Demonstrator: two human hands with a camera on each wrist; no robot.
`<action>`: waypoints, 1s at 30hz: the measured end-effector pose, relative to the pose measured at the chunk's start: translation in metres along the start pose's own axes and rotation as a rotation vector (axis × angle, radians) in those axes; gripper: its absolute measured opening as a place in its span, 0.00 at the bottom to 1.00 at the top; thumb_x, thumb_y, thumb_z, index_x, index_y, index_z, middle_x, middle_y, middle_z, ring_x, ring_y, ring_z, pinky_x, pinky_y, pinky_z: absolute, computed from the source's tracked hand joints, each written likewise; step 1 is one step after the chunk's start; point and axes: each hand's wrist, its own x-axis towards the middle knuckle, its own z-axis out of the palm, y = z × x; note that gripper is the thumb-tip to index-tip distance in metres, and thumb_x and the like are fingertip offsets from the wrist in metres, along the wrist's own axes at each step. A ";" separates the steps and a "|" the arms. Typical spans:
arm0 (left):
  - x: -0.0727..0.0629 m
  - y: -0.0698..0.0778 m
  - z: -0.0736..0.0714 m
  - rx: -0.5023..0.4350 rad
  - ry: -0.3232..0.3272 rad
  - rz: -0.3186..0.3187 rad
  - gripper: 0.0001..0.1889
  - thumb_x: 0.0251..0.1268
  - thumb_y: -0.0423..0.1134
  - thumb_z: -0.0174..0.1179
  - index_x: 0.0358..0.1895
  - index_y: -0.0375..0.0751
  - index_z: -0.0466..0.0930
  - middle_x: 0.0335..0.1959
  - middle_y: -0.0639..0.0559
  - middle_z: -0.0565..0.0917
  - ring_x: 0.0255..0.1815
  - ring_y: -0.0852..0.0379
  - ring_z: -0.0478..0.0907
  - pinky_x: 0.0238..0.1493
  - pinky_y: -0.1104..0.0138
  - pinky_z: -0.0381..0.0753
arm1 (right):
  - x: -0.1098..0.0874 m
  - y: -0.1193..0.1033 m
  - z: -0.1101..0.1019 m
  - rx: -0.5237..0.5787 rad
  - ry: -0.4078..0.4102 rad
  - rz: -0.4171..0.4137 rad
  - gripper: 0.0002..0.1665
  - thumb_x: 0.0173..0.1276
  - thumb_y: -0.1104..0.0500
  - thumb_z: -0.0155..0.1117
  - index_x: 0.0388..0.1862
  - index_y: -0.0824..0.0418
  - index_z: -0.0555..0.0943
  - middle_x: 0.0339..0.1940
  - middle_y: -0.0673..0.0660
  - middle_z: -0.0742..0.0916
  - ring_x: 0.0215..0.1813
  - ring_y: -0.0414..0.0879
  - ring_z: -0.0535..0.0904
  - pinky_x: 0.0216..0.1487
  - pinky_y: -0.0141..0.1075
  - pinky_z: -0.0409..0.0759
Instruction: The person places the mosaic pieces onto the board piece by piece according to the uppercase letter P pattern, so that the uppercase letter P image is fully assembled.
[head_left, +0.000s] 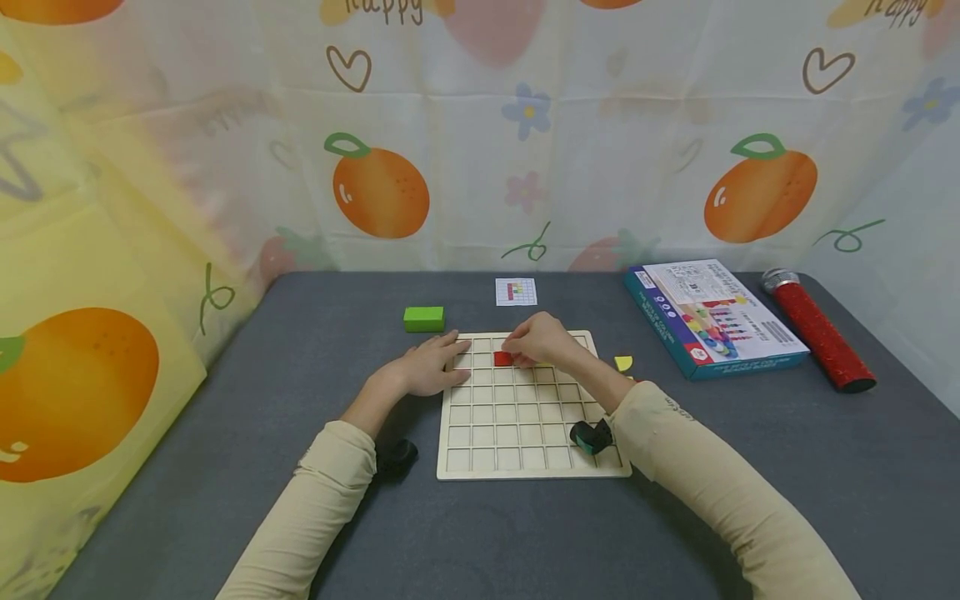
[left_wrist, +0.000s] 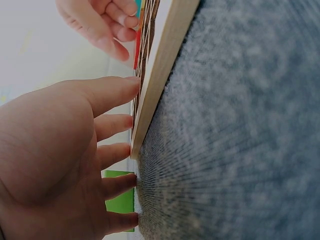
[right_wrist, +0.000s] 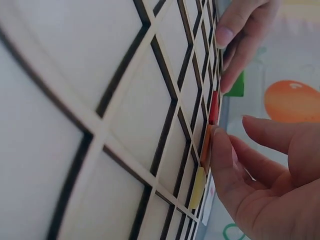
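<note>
A pale wooden grid board (head_left: pixel 506 437) lies flat on the table. My left hand (head_left: pixel 429 365) rests at its left edge, fingers spread. In the left wrist view, some fingertips (left_wrist: pixel 125 121) touch the board and others reach past its corner. Over the far rows is my right hand (head_left: pixel 543 340). A red square tile (head_left: pixel 502 359) sits in the grid beside it. The right wrist view shows an orange tile (right_wrist: pixel 205 145) and a yellow tile (right_wrist: pixel 198 187) in line with the red one. One right fingertip (right_wrist: pixel 216 134) touches the orange tile; the thumb stands apart from it.
Behind the board are a green block (head_left: pixel 423 319) and a small printed grid card (head_left: pixel 516 292). A yellow piece (head_left: pixel 623 363) lies right of the board, partly near my right forearm. Farther right are a flat box (head_left: pixel 675 346) and a red microphone-like tube (head_left: pixel 825 337).
</note>
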 end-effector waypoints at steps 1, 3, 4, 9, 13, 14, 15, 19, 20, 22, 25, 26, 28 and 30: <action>0.000 0.000 0.000 0.001 0.001 -0.001 0.33 0.74 0.51 0.48 0.75 0.42 0.53 0.76 0.39 0.47 0.74 0.39 0.44 0.67 0.40 0.47 | 0.000 0.000 0.000 -0.005 -0.002 -0.003 0.12 0.66 0.61 0.65 0.42 0.69 0.85 0.29 0.59 0.87 0.30 0.46 0.84 0.34 0.34 0.82; 0.000 0.000 0.001 0.002 0.001 -0.005 0.33 0.74 0.51 0.47 0.75 0.42 0.53 0.76 0.39 0.48 0.74 0.39 0.44 0.67 0.40 0.47 | -0.001 -0.001 -0.001 -0.012 -0.007 -0.008 0.12 0.67 0.61 0.64 0.44 0.69 0.84 0.30 0.60 0.87 0.31 0.47 0.84 0.35 0.34 0.82; 0.001 0.000 0.001 0.002 0.001 -0.007 0.33 0.74 0.51 0.47 0.75 0.42 0.53 0.76 0.39 0.48 0.74 0.39 0.44 0.67 0.40 0.47 | -0.002 -0.001 -0.001 -0.015 -0.012 -0.012 0.13 0.67 0.61 0.64 0.44 0.69 0.84 0.31 0.60 0.87 0.32 0.48 0.84 0.35 0.35 0.82; 0.001 0.000 0.001 -0.001 0.001 -0.007 0.33 0.74 0.51 0.47 0.75 0.42 0.53 0.76 0.39 0.47 0.74 0.39 0.44 0.67 0.40 0.47 | -0.003 0.000 -0.008 0.007 -0.066 -0.031 0.16 0.69 0.59 0.62 0.48 0.70 0.83 0.33 0.60 0.86 0.35 0.49 0.84 0.38 0.37 0.82; 0.001 0.000 0.001 -0.007 0.004 0.003 0.33 0.74 0.51 0.47 0.75 0.41 0.53 0.76 0.39 0.47 0.74 0.39 0.44 0.67 0.40 0.46 | -0.006 0.005 -0.023 0.055 -0.157 -0.076 0.20 0.72 0.56 0.59 0.55 0.69 0.79 0.40 0.61 0.85 0.41 0.51 0.82 0.45 0.40 0.80; 0.001 0.000 0.000 -0.007 0.006 0.006 0.32 0.74 0.50 0.47 0.75 0.40 0.53 0.76 0.38 0.47 0.74 0.38 0.44 0.67 0.40 0.46 | -0.006 0.007 -0.027 0.067 -0.181 -0.094 0.21 0.72 0.56 0.58 0.57 0.69 0.78 0.42 0.62 0.85 0.42 0.52 0.81 0.46 0.41 0.80; 0.000 0.000 0.000 -0.008 0.006 0.007 0.32 0.74 0.50 0.47 0.75 0.40 0.53 0.76 0.38 0.47 0.74 0.38 0.44 0.67 0.40 0.46 | -0.007 0.009 -0.032 0.073 -0.204 -0.110 0.22 0.73 0.55 0.57 0.58 0.69 0.77 0.43 0.62 0.84 0.44 0.52 0.81 0.48 0.41 0.79; 0.000 -0.001 0.000 -0.005 0.009 0.013 0.32 0.74 0.50 0.47 0.75 0.40 0.53 0.76 0.38 0.47 0.74 0.38 0.44 0.66 0.40 0.47 | -0.012 0.021 -0.047 0.094 -0.255 -0.144 0.25 0.75 0.52 0.54 0.61 0.68 0.75 0.47 0.63 0.83 0.47 0.53 0.80 0.51 0.42 0.78; 0.000 -0.002 0.000 -0.004 0.007 0.013 0.32 0.74 0.51 0.47 0.75 0.41 0.52 0.76 0.38 0.47 0.74 0.38 0.44 0.67 0.40 0.47 | -0.013 0.025 -0.051 0.100 -0.259 -0.142 0.26 0.75 0.51 0.53 0.62 0.68 0.74 0.48 0.63 0.83 0.48 0.53 0.79 0.51 0.42 0.77; 0.000 -0.002 0.000 -0.004 0.002 0.012 0.33 0.74 0.51 0.47 0.76 0.41 0.52 0.76 0.39 0.47 0.74 0.39 0.43 0.67 0.41 0.46 | -0.016 0.032 -0.057 0.126 -0.259 -0.132 0.26 0.76 0.50 0.52 0.62 0.68 0.74 0.50 0.64 0.82 0.50 0.54 0.78 0.52 0.43 0.77; 0.000 -0.001 -0.001 -0.004 -0.003 0.011 0.33 0.75 0.51 0.47 0.76 0.42 0.52 0.76 0.39 0.46 0.75 0.39 0.42 0.67 0.41 0.46 | -0.021 0.042 -0.066 0.170 -0.252 -0.118 0.28 0.77 0.49 0.50 0.64 0.69 0.72 0.53 0.66 0.80 0.53 0.54 0.77 0.54 0.43 0.76; 0.000 -0.001 -0.001 -0.005 -0.005 0.011 0.33 0.75 0.51 0.47 0.76 0.42 0.51 0.76 0.39 0.46 0.75 0.39 0.42 0.67 0.41 0.46 | -0.023 0.045 -0.068 0.185 -0.246 -0.114 0.29 0.77 0.49 0.50 0.64 0.69 0.71 0.54 0.66 0.80 0.54 0.55 0.76 0.55 0.43 0.76; 0.000 -0.002 0.000 -0.007 -0.005 0.011 0.33 0.75 0.51 0.47 0.76 0.41 0.51 0.76 0.39 0.46 0.75 0.39 0.42 0.67 0.41 0.46 | -0.026 0.050 -0.074 0.201 -0.235 -0.113 0.29 0.77 0.49 0.49 0.65 0.70 0.71 0.55 0.67 0.79 0.55 0.56 0.75 0.55 0.42 0.75; 0.001 -0.003 0.000 -0.008 -0.003 0.014 0.33 0.75 0.51 0.46 0.76 0.41 0.51 0.76 0.39 0.46 0.74 0.39 0.43 0.67 0.41 0.46 | -0.030 0.054 -0.079 0.220 -0.227 -0.121 0.30 0.77 0.49 0.49 0.65 0.72 0.70 0.55 0.69 0.79 0.55 0.58 0.75 0.56 0.42 0.75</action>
